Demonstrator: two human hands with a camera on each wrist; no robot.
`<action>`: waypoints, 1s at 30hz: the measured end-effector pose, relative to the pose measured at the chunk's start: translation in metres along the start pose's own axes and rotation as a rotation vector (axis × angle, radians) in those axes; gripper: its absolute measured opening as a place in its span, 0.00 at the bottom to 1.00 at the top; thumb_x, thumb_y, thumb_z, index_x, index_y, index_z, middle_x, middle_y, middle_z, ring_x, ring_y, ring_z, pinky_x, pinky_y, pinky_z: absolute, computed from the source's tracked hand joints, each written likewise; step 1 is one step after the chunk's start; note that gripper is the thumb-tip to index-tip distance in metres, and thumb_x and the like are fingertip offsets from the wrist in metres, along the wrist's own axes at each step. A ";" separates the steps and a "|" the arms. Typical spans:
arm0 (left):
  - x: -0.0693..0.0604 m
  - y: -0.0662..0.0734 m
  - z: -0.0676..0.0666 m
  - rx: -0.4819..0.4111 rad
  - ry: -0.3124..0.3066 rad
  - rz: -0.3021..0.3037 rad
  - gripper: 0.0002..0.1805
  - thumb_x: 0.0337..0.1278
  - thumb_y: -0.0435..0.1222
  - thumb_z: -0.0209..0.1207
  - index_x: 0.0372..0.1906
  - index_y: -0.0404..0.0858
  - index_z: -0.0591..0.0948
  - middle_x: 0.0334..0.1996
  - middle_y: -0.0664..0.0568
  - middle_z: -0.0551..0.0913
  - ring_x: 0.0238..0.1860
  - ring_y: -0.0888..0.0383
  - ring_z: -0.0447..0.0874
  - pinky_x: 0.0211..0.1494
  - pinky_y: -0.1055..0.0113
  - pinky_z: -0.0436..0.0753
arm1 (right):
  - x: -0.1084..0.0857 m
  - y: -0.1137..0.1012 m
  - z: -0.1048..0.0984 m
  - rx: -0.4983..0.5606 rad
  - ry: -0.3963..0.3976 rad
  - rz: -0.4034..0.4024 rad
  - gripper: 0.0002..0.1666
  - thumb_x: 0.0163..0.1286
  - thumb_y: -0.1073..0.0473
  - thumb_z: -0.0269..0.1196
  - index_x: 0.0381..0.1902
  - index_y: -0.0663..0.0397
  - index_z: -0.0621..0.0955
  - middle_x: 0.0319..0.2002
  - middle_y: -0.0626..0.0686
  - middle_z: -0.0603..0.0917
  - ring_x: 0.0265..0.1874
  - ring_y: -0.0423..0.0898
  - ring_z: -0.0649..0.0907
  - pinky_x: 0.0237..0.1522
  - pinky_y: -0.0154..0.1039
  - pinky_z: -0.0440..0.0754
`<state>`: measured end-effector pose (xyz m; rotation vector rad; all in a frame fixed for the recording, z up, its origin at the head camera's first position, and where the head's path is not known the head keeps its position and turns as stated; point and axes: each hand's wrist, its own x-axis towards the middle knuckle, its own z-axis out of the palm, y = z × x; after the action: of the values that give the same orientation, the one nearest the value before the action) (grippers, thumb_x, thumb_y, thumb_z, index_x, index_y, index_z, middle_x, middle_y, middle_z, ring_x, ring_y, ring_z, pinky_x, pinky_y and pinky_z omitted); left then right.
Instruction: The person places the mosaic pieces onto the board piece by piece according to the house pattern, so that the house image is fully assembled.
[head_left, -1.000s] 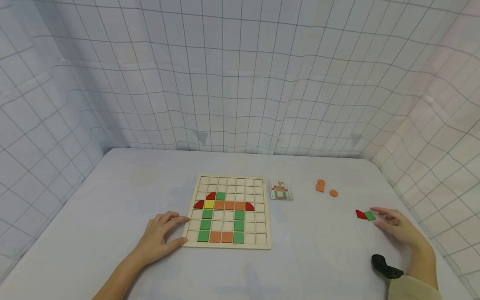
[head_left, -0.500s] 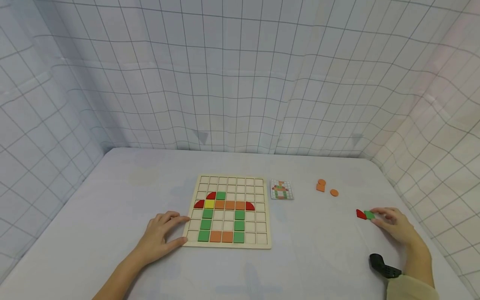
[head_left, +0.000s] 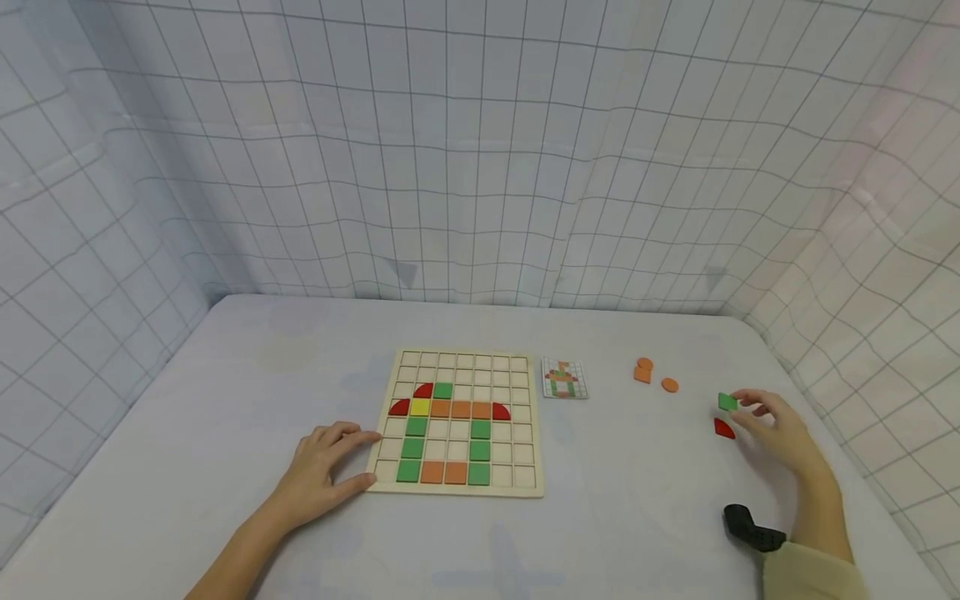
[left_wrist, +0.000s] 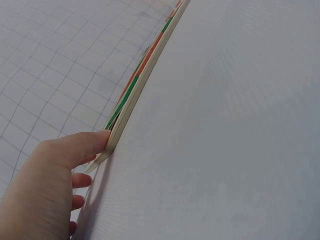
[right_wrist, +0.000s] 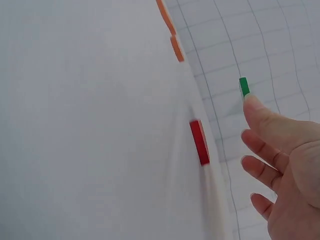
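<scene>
In the head view, a pale wooden grid board (head_left: 516, 481) bears green, orange, yellow and red tiles in its cells. My left hand (head_left: 321, 472) rests at its left side, thumb and index fingertips touching the rim near the front corner. The left wrist view shows the thumb (left_wrist: 82, 146) against the board's edge. Off to the right, my right hand (head_left: 776, 429) pinches a green square tile (head_left: 727, 402) between thumb and fingers, raised off the table, as the right wrist view confirms. Below it a red quarter-round tile (head_left: 723, 429) lies on the cloth.
A small pattern card (head_left: 565, 378) lies just right of the board. Farther right are an orange square tile (head_left: 642, 376), an orange round tile (head_left: 644, 364) touching it, and another orange disc (head_left: 670, 385). A black strap-like device (head_left: 752, 529) sits by the right wrist. Gridded cloth walls (head_left: 480, 167) surround the table.
My right hand has taken hold of the green square tile beside the red one, lifted it and moved it away and slightly left. The left hand stays put.
</scene>
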<state>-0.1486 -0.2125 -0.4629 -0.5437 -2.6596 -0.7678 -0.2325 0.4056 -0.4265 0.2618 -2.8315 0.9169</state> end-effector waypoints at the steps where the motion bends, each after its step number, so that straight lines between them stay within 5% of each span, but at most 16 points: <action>1: 0.000 0.000 0.000 0.000 0.000 0.000 0.24 0.41 0.46 0.67 0.50 0.49 0.78 0.44 0.56 0.73 0.43 0.56 0.66 0.42 0.55 0.62 | 0.003 -0.004 0.002 0.003 -0.001 -0.012 0.19 0.67 0.57 0.56 0.51 0.63 0.72 0.45 0.60 0.72 0.40 0.37 0.66 0.33 0.40 0.67; 6: 0.000 0.001 0.000 0.004 0.002 0.001 0.25 0.41 0.47 0.66 0.50 0.49 0.78 0.44 0.55 0.73 0.42 0.55 0.66 0.42 0.54 0.62 | 0.020 -0.031 0.020 0.015 -0.042 -0.062 0.19 0.66 0.57 0.58 0.52 0.61 0.73 0.45 0.59 0.72 0.42 0.45 0.68 0.32 0.38 0.69; 15: 0.000 0.002 -0.001 0.002 -0.006 0.002 0.24 0.42 0.46 0.66 0.50 0.48 0.78 0.44 0.55 0.73 0.42 0.55 0.66 0.41 0.55 0.62 | 0.048 -0.085 0.060 0.126 -0.076 -0.226 0.18 0.63 0.61 0.61 0.48 0.63 0.74 0.44 0.60 0.73 0.42 0.54 0.71 0.42 0.55 0.69; 30: 0.000 0.002 -0.001 -0.003 -0.009 -0.004 0.24 0.42 0.47 0.66 0.49 0.49 0.78 0.44 0.56 0.73 0.42 0.56 0.66 0.42 0.56 0.61 | 0.077 -0.166 0.120 0.194 -0.096 -0.337 0.18 0.59 0.61 0.65 0.46 0.59 0.75 0.41 0.56 0.76 0.40 0.50 0.73 0.37 0.41 0.72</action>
<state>-0.1480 -0.2115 -0.4611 -0.5443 -2.6690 -0.7724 -0.2834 0.1936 -0.4136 0.7979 -2.6593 1.1234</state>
